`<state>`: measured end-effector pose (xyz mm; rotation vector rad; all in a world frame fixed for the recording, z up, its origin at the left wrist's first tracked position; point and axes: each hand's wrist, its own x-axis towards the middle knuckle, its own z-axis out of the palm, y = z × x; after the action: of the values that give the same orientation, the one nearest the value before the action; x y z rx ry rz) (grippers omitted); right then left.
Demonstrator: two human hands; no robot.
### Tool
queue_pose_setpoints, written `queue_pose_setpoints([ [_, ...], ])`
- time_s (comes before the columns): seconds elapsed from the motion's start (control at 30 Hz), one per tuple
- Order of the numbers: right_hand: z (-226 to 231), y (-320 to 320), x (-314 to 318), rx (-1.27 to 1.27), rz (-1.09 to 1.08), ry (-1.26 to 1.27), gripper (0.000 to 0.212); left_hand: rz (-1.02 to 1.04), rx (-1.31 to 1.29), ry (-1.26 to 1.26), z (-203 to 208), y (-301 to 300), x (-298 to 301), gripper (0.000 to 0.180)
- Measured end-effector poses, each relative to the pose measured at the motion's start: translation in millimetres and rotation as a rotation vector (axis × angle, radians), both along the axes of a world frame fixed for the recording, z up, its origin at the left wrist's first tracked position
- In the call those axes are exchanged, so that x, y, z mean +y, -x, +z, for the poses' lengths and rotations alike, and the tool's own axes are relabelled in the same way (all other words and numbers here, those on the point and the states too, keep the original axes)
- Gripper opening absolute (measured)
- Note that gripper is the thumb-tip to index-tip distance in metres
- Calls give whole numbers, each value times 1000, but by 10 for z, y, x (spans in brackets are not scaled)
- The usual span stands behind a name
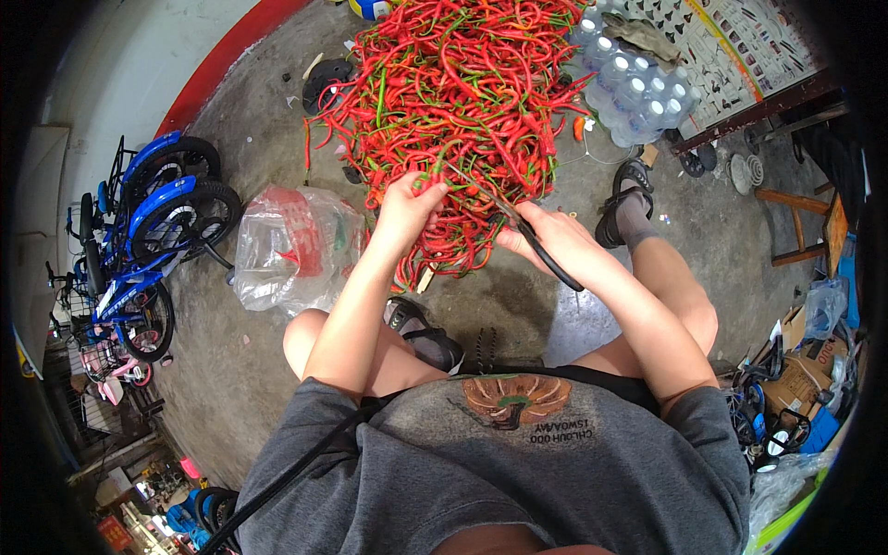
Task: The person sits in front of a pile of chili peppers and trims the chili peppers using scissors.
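Observation:
A large heap of red chili peppers, some with green stems, spreads over the floor in front of me. Above its near part, my left hand pinches a chili pepper by its green stem end; the rest of that pepper is hard to tell from the heap. My right hand is closed on a pair of scissors with black handles. The blades point up and left toward my left fingertips. Whether they touch the stem I cannot tell.
A clear plastic bag with red print lies left of the heap. Blue bicycles stand farther left. Shrink-wrapped bottles are at the heap's right, with a wooden stool beyond. My sandalled feet flank the heap's near side.

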<state>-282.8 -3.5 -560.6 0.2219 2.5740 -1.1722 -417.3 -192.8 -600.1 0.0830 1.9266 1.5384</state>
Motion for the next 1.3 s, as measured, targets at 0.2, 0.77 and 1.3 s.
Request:
queue_pose_setpoints([
  [0.2,3,6,-8,-35,-24,-20,57,-171,257,42,-90,-135,75,14],
  [0.77,72,-144,426,107,-446,214,53,204,278,471,-1546,394,1441,51],
  [1.3,22,-107,425,47,-316,58,49,218,-411,-702,-843,206,851,10],
])
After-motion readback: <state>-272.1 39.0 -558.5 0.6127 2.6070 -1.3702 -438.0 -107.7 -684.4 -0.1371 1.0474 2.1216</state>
